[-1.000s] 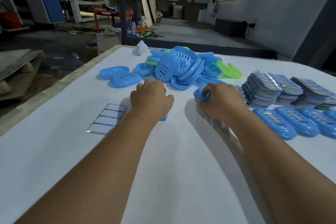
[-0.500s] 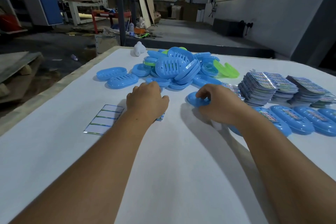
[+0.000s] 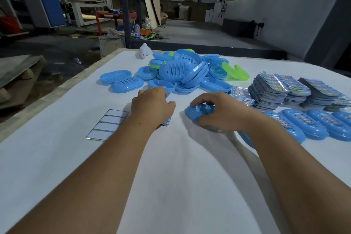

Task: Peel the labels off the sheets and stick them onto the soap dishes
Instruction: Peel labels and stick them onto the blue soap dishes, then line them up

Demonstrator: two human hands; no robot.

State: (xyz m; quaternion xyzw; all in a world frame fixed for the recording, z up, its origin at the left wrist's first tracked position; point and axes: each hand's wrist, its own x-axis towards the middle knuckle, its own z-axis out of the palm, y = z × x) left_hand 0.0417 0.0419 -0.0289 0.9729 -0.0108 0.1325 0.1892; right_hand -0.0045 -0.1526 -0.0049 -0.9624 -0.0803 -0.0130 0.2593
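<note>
My right hand [image 3: 224,111] grips a blue soap dish [image 3: 195,113] on the white table, fingers over its top and thumb under its near side. My left hand [image 3: 152,103] lies knuckles-up on a label sheet [image 3: 166,122], of which only a corner shows; what its fingers do underneath is hidden. A pile of blue soap dishes [image 3: 182,70] lies behind both hands. Stacks of printed label sheets [image 3: 273,89] stand at the right. Labelled blue dishes [image 3: 303,125] sit in a row beyond my right forearm.
An emptied backing sheet [image 3: 108,124] lies left of my left forearm. Two single blue dishes [image 3: 121,81] sit at the left of the pile, green dishes [image 3: 235,74] at its right. A small white object [image 3: 144,53] stands at the far table edge [image 3: 106,57].
My right hand has pulled the blue dish out of the pile toward me and a little left. My left hand has stayed on the sheet.
</note>
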